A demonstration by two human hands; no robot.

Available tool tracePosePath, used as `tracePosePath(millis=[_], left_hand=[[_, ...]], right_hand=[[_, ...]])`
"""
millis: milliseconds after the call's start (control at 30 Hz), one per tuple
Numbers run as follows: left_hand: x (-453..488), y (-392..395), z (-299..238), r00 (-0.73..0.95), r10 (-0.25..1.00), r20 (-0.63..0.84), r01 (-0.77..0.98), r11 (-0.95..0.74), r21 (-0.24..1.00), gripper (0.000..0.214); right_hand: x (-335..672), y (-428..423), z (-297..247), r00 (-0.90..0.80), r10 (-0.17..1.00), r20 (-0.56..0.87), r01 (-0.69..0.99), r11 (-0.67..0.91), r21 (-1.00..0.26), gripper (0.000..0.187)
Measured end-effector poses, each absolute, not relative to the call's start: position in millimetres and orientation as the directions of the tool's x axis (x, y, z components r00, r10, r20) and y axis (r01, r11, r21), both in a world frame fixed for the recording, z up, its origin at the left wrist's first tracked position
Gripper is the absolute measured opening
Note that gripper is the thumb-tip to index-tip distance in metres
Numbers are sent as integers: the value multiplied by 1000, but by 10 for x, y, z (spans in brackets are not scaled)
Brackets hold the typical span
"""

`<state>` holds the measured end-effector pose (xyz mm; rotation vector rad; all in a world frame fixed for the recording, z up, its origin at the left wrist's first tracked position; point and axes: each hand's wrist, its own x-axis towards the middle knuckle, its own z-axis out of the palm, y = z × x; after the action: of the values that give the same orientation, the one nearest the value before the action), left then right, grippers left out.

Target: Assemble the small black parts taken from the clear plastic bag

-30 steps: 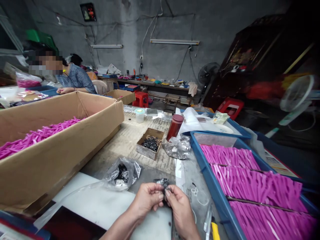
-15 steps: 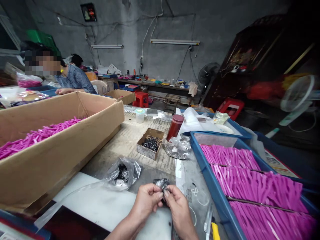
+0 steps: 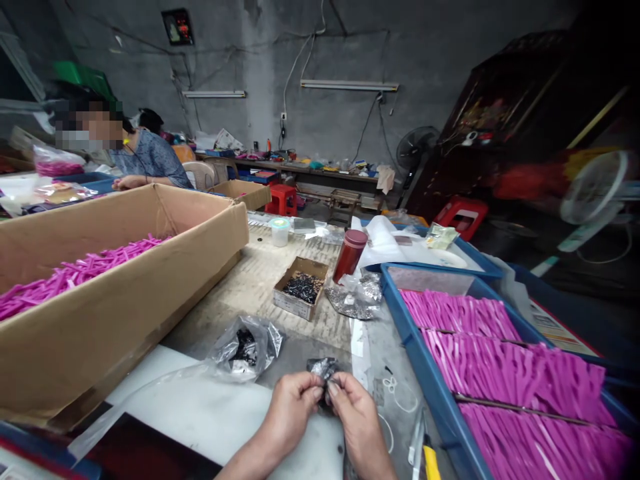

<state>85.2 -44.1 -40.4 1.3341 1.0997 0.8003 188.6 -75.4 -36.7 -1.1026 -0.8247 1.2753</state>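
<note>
Cardboard box [image 3: 175, 293] holds magenta strips [image 3: 85, 270]; left fingers [image 3: 311, 392] and right fingers [image 3: 343, 392] pinch a dark piece [image 3: 327, 396].

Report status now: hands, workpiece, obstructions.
Left hand and right hand pinched, close together. Small dark glossy item there, exact grip hidden. Crumpled clear plastic bag left of hands, not blocking.

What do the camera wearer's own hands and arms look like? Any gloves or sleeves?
The left hand and right hand are both bare, without gloves. No sleeve, watch or bracelet shows on the left forearm or the right wrist.
</note>
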Motion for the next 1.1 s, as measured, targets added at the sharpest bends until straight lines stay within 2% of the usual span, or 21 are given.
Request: tracePosePath(millis=[133, 200, 300, 400, 567, 733, 1100], left_hand=[[858, -432, -372, 311, 934, -173, 82, 155, 985, 9], [858, -418, -363, 321, 920, -226, -9, 241, 970, 7], [851, -405, -355, 357, 872, -334, -140, 404, 904, 16], [841, -411, -348, 394, 844, -363, -223, 471, 853, 20], [838, -438, -343, 430, 837, -338, -322, 492, 809, 21], [847, -456, -319, 436, 839, -327, -332, 487, 808, 22], [867, -461, -320, 433, 837, -336, -363, 503, 784, 20]], right_hand=[[1891, -773, -369, 142, 985, -97, -307, -50, -950, 12], [1901, -782, -373, 139, 985, -97, -298, -52, -953, 12], [1921, -793, -374, 132, 987, -88, -263, -51, -964, 12], [1927, -804, -369, 118, 991, -63, -214, -36, -976, 12], [1912, -827, -381, 110, 993, -39, -143, -23, -989, 13], [1920, -845, -407, 111, 993, -44, -112, -32, -993, 14], [1914, -834, -419, 100, 994, -46, -158, -30, -987, 15]])
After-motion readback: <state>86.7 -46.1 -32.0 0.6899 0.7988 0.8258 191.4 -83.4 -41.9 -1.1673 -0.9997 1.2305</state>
